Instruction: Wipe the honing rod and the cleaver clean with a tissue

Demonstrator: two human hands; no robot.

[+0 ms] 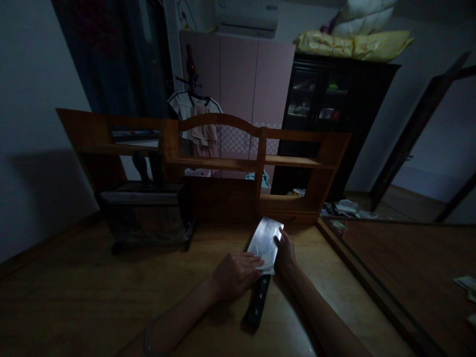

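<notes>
A cleaver [266, 243] with a broad shiny blade and a black riveted handle lies over the wooden surface, its handle towards me. My right hand [286, 252] grips the right edge of the blade, thumb and fingertips around it. Across the lower blade, near the handle, my left hand [240, 270] rests with its fingers stretched out flat. A whitish patch shows on the blade beside those fingertips; I cannot tell whether it is a cloth or glare. To the left stands a dark knife block [145, 213] with black handles [141, 168] sticking up from it.
Behind the knife block and cleaver rises a wooden shelf unit [223, 162]. A raised wooden edge [357, 263] borders the surface on the right. Farther back are a pink wardrobe [238, 84], a dark cabinet [334, 109] and hanging clothes [203, 119]. The room is dim.
</notes>
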